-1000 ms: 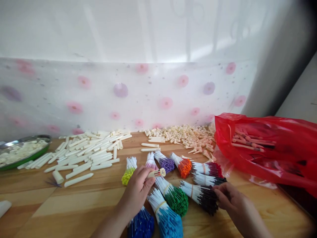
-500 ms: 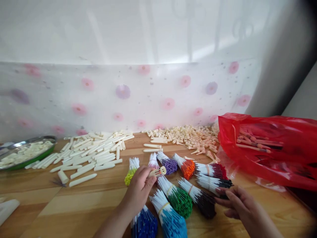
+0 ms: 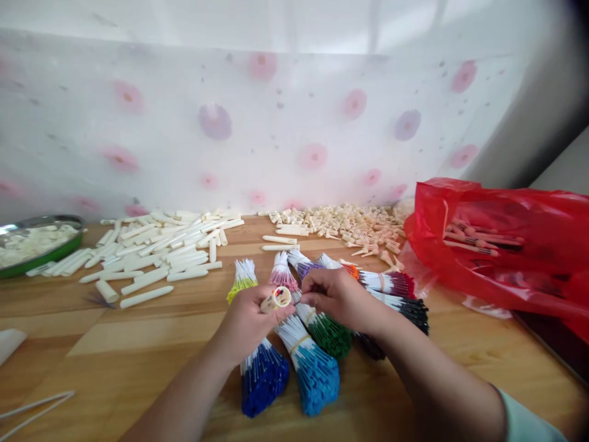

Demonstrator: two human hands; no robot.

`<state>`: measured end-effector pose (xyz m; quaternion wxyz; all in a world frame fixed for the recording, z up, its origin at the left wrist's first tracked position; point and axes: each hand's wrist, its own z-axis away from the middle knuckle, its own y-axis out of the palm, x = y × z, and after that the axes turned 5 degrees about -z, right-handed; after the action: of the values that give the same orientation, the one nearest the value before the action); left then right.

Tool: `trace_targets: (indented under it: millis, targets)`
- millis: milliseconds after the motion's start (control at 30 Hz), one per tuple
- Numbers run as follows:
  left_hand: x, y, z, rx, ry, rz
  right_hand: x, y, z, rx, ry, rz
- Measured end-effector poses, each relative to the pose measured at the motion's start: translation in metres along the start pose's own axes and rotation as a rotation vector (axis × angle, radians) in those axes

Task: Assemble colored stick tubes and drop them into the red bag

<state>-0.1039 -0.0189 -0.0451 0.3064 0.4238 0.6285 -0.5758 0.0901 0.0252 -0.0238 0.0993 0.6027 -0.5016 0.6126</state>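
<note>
Steadiness matters: my left hand [image 3: 246,319] grasps the tube [image 3: 267,304], mouth [image 3: 282,297] uncovered; whether my right hand [image 3: 343,299] pinches anything, I can't tell

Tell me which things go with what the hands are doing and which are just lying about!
Seem to belong:
cream tube in the left hand
coloured stick bundles around the right hand
heap of pale tubes
small cream pieces

Seem just lying about:
bent white strip
dark flat thing by the red bag
</note>
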Motion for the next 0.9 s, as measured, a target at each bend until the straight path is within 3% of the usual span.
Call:
trace_targets:
  millis: [200,333,400,533,700,800,900]
  targets:
    - [0.001,0.006,0.001,0.079,-0.127,0.191,-0.019,0.022,-0.003,-0.140,-0.159,-0.339]
    - [0.003,0.007,0.000,0.009,-0.126,0.216,-0.024,0.030,-0.001,-0.180,-0.043,-0.801]
    - [0.004,0.007,0.000,-0.039,-0.110,0.216,-0.023,0.034,0.001,-0.220,0.049,-0.883]
    - [0.005,0.008,-0.001,-0.065,-0.080,0.199,-0.020,0.041,0.001,-0.316,0.159,-0.890]
    - [0.005,0.009,0.001,-0.042,-0.030,0.149,-0.019,0.045,-0.001,-0.345,0.132,-0.880]
    - [0.004,0.008,0.000,-0.078,0.034,0.128,-0.004,0.031,0.010,-0.371,-0.010,-0.649]
    - [0.003,0.005,-0.001,-0.156,0.072,0.126,0.025,0.012,0.035,-0.575,-0.249,-0.380]
